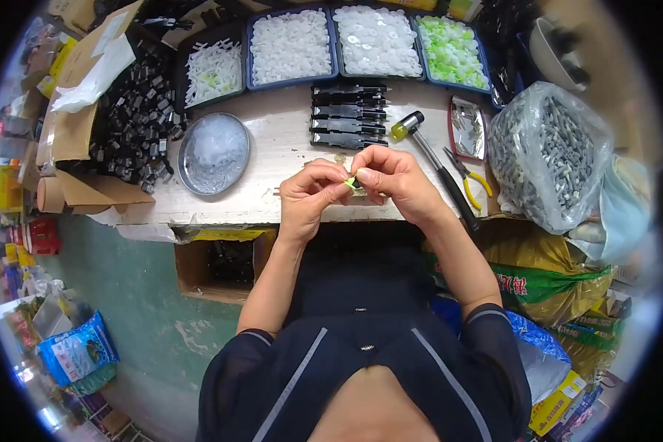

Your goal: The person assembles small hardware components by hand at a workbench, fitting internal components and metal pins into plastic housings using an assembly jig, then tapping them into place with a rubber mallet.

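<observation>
My left hand [311, 193] and my right hand [395, 181] meet over the front edge of the white worktable [265, 158]. Between their fingertips is a small bright green plastic piece [351, 182], pinched from both sides; its exact shape is mostly covered by the fingers. Just beyond the hands lies a row of several black plastic housings [348, 124], side by side. To the right of my right hand rests a hammer [442, 166] with a yellowish translucent face and a black handle. Beside it are yellow-handled pliers [470, 180].
Trays of white parts [290, 48], white discs [378, 40] and green-white pieces [453, 55] line the back. A round metal dish [187, 158] of whitish material stands left, by a carton [74, 132] spilling black parts. A bag of grey fasteners [549, 155] and a small tray [467, 127] sit right.
</observation>
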A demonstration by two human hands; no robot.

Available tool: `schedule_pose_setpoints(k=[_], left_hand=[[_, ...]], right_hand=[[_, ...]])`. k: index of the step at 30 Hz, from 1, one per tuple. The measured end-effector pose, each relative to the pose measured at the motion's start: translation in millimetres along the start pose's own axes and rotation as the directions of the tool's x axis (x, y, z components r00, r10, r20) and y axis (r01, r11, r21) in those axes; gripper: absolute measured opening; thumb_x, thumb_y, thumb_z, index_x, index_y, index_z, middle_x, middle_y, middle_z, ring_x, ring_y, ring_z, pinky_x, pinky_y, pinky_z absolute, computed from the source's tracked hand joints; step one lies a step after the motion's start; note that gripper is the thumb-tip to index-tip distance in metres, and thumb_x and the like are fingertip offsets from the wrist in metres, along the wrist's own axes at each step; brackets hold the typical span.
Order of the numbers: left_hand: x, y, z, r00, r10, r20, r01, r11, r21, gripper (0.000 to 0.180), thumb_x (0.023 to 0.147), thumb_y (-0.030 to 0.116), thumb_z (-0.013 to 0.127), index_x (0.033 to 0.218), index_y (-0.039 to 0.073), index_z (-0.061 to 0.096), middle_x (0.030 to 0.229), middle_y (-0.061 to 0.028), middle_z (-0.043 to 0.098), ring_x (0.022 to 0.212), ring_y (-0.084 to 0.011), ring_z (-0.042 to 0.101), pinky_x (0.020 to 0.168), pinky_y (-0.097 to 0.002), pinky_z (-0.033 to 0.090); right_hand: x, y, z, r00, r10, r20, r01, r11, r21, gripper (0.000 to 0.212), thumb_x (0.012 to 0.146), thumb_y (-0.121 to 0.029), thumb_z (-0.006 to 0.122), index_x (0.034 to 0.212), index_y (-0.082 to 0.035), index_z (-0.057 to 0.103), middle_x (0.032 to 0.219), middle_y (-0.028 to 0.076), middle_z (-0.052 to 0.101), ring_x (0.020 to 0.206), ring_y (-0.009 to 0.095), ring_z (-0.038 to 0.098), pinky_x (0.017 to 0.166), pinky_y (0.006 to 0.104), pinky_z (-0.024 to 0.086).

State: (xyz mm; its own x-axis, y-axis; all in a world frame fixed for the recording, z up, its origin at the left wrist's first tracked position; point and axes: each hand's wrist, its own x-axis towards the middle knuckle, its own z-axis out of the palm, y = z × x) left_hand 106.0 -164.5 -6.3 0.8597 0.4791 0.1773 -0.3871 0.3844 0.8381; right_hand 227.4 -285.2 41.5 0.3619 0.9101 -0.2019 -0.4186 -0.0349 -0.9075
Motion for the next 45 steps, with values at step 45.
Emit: schedule_pose_setpoints(k=[45], left_hand=[[0,-8,-18,0.964,0.219,0.150,-0.224,0.363,0.904,0.010,0.066,0.007,0.067,0.073,0.008,0.061,0.095,-0.0018,0.057,0.100,-0.0225,0.047,0.085,-0.0366,0.029]], right_hand=[[20,12,3,0.912,-0.224,0.344,0.331,-0.093,-0.939,0.005,0.071,-0.007,0.058,0.075,-0.005,0.057,0.079,0.009,0.052,0.077,0.026,0.054,0.065,0.0369,0.041]])
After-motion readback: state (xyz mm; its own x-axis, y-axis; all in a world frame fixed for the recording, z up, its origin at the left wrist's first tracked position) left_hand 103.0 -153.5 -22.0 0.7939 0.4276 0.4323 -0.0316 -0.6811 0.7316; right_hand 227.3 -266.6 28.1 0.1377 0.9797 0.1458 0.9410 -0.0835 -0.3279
